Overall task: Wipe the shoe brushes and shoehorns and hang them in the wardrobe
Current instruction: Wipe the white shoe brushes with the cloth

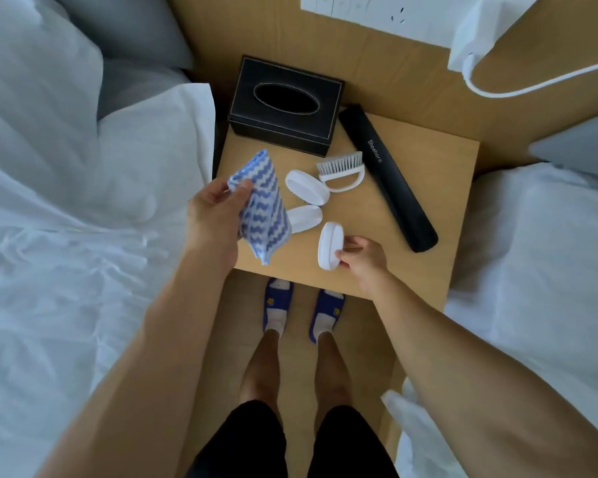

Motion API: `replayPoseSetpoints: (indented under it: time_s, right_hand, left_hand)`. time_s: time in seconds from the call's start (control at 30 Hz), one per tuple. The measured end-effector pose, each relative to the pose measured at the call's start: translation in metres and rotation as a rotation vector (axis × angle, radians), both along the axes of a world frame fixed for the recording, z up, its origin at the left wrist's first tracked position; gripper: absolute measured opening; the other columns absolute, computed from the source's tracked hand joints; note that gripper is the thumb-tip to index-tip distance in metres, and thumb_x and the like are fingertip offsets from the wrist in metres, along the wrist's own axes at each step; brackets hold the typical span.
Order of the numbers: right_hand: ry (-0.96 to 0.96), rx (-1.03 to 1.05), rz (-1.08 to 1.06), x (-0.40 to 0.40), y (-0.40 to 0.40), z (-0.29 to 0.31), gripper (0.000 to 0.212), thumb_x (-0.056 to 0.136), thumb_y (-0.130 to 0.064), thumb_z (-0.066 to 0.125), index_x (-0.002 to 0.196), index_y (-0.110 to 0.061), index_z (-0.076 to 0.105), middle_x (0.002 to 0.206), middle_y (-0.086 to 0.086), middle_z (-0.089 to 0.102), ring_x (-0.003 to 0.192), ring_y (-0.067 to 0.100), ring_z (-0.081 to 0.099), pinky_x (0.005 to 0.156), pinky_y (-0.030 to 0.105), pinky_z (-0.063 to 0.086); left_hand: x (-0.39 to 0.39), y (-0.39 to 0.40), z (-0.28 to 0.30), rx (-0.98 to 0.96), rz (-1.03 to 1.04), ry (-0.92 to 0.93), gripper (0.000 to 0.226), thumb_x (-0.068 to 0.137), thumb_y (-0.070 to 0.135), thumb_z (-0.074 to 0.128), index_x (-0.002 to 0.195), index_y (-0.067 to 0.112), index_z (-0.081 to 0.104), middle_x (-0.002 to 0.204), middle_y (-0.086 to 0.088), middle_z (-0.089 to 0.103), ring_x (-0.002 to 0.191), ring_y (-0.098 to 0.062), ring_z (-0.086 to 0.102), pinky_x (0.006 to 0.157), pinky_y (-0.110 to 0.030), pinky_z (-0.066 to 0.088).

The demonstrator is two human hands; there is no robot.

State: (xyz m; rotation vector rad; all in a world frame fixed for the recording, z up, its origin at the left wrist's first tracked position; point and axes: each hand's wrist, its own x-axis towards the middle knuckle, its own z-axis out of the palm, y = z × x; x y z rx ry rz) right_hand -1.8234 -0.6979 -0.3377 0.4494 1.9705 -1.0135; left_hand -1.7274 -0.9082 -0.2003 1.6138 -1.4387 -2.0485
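Head view: right hand [361, 260] pinching oval shoe brush [331, 246] by its edge above nightstand [428, 208]; left hand [218, 210] clutching cloth [265, 205] alongside. Risk: brush slipping from shallow edge pinch under wiping pressure.

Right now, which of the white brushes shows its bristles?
The brush with the loop handle, lying beside the black shoehorn: its grey bristles fan out toward the tissue box. The oval brushes show only smooth white backs.

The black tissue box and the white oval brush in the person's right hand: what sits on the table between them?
In the head view, between the black tissue box and the held white oval brush lie two more white oval brushes.
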Motion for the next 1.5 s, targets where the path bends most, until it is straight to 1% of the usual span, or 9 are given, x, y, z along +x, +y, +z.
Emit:
replayPoseSetpoints:
  time_s: [0.13,0.3,0.53,0.77,0.97,1.07,1.17,1.33,1.5]
  right_hand:
    - [0.057,0.095,0.146,-0.002,0.003,-0.009,0.042,0.082,-0.004,0.077,0.121,-0.012,0.067,0.114,0.005,0.071,0.103,0.021,0.068,0.09,0.04,0.059]
    - [0.105,0.297,0.344,-0.011,-0.002,0.007,0.059,0.085,-0.013,0.076,0.139,-0.015,0.054,0.133,0.005,0.061,0.118,0.024,0.061,0.095,0.031,0.052]
    - [0.772,0.091,0.808,-0.019,-0.046,0.044,0.032,0.092,-0.006,0.063,0.123,-0.014,0.066,0.118,0.005,0.062,0.106,0.02,0.061,0.091,0.033,0.052]
    - [0.718,0.187,1.252,-0.026,-0.092,0.019,0.034,0.095,-0.01,0.058,0.128,-0.015,0.064,0.131,0.006,0.054,0.121,0.022,0.049,0.094,0.03,0.045]
    - [0.617,0.037,1.069,-0.024,-0.106,0.044,0.018,0.078,-0.021,0.082,0.093,-0.013,0.077,0.122,0.006,0.06,0.114,0.022,0.056,0.094,0.028,0.042]
    - [0.374,-0.157,0.83,-0.023,-0.108,0.082,0.019,0.076,-0.023,0.085,0.077,-0.023,0.066,0.107,0.003,0.066,0.108,0.022,0.059,0.08,0.025,0.043]
    - [0.102,-0.398,0.578,-0.026,-0.102,0.131,0.026,0.08,-0.018,0.082,0.07,-0.022,0.058,0.104,0.01,0.064,0.106,0.032,0.063,0.084,0.042,0.052]
    - [-0.042,-0.586,0.365,-0.037,-0.084,0.212,0.025,0.084,-0.016,0.079,0.088,-0.017,0.055,0.108,0.006,0.067,0.11,0.031,0.065,0.086,0.053,0.059]
    - [-0.023,-0.714,0.224,-0.037,-0.063,0.281,0.056,0.085,-0.02,0.076,0.136,-0.019,0.053,0.127,0.011,0.066,0.117,0.034,0.064,0.09,0.056,0.056]
  left_hand:
    - [0.007,-0.003,-0.003,0.016,0.053,-0.009,0.015,0.098,0.019,0.061,0.107,0.008,0.067,0.1,-0.006,0.073,0.095,-0.024,0.073,0.081,-0.042,0.061]
    - [0.012,-0.007,0.003,0.029,0.084,-0.006,0.018,0.099,0.018,0.059,0.111,0.007,0.066,0.104,-0.009,0.072,0.097,-0.026,0.072,0.085,-0.044,0.059]
    - [0.022,-0.017,0.011,0.135,0.184,-0.012,0.025,0.099,0.018,0.06,0.118,0.002,0.064,0.113,-0.015,0.072,0.097,-0.026,0.073,0.081,-0.042,0.061]
    - [0.038,-0.023,0.016,0.167,0.229,0.003,0.025,0.099,0.015,0.06,0.117,-0.001,0.063,0.114,-0.016,0.071,0.096,-0.027,0.073,0.083,-0.043,0.06]
    - [0.052,-0.028,0.028,0.118,0.268,-0.012,0.026,0.098,0.011,0.059,0.12,-0.003,0.063,0.115,-0.017,0.07,0.096,-0.027,0.072,0.084,-0.043,0.06]
    - [0.049,-0.027,0.048,0.037,0.198,-0.008,0.022,0.099,0.009,0.056,0.117,0.0,0.064,0.109,-0.015,0.071,0.094,-0.025,0.073,0.084,-0.043,0.06]
    - [0.038,-0.025,0.073,-0.073,0.091,-0.01,0.022,0.096,0.007,0.057,0.116,0.003,0.065,0.108,-0.013,0.071,0.095,-0.025,0.072,0.083,-0.04,0.06]
    - [0.006,-0.013,0.127,-0.336,-0.059,0.046,0.016,0.094,0.012,0.061,0.107,0.014,0.07,0.091,0.005,0.074,0.084,-0.011,0.074,0.073,-0.03,0.061]
    - [-0.022,0.008,0.178,-0.573,-0.233,0.187,0.022,0.091,0.01,0.059,0.106,0.023,0.068,0.098,0.002,0.074,0.091,-0.017,0.071,0.082,-0.043,0.06]
